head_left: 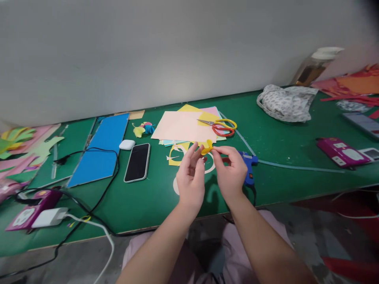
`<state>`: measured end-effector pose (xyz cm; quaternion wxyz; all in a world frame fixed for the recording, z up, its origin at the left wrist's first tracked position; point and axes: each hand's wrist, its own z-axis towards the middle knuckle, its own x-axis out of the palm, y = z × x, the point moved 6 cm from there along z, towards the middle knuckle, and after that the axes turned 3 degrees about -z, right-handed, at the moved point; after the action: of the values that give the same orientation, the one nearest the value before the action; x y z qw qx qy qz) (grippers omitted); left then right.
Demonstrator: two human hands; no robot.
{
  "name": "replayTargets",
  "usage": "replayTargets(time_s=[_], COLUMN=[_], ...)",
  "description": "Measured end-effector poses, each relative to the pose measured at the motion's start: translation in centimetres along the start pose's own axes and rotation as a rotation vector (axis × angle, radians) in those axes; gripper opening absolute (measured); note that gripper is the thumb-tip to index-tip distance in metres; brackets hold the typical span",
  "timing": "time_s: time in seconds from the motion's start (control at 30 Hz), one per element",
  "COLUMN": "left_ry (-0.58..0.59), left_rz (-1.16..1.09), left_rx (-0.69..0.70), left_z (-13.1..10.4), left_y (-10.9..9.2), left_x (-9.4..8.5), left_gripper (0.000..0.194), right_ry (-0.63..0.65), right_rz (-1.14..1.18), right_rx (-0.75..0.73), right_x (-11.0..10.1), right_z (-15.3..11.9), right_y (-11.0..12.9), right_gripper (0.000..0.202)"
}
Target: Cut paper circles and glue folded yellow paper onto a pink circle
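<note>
In front of me, above the table, my right hand (pixel 231 169) pinches a small curled yellow paper piece (pixel 208 147), shaped like petals, between thumb and fingertips. Close by on its left, my left hand (pixel 192 179) is open, its fingers apart and lightly bent, with the fingertips near the paper piece. Whether they touch it I cannot tell. Under the hands lie yellow paper scraps (pixel 174 161) with round cut-outs and a pale paper circle (pixel 175 186), partly hidden. Beyond them, scissors (pixel 223 127) with yellow and red handles rest on a stack of coloured paper (pixel 177 124).
A blue glue gun (pixel 249 167) lies right of my right hand, near clear glue sticks (pixel 296 167). To the left are a phone (pixel 137 162), a white earphone case (pixel 127 144), small paper flowers (pixel 143 129), blue board (pixel 102 146) and black cable. A purple power strip (pixel 340 152) sits right.
</note>
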<state>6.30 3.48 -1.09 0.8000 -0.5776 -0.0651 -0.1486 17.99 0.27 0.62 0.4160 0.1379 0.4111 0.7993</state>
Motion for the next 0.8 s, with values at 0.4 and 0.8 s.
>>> replayTargets(time_s=[0.4,0.8], left_ry=[-0.028,0.036], left_rz=[-0.062,-0.009], left_rx=[-0.092,-0.186], left_z=[-0.6,-1.8], left_y=[-1.0,-1.9], left_x=[0.2,1.0], left_gripper=[0.045,0.057], right_ry=[0.032,0.011], right_rz=[-0.090,-0.109], right_rx=[-0.236,-0.225], right_x=[0.6,0.4], right_z=[-0.8,-0.6], right_y=[1.1,0.7], right_gripper=[0.010,0.009])
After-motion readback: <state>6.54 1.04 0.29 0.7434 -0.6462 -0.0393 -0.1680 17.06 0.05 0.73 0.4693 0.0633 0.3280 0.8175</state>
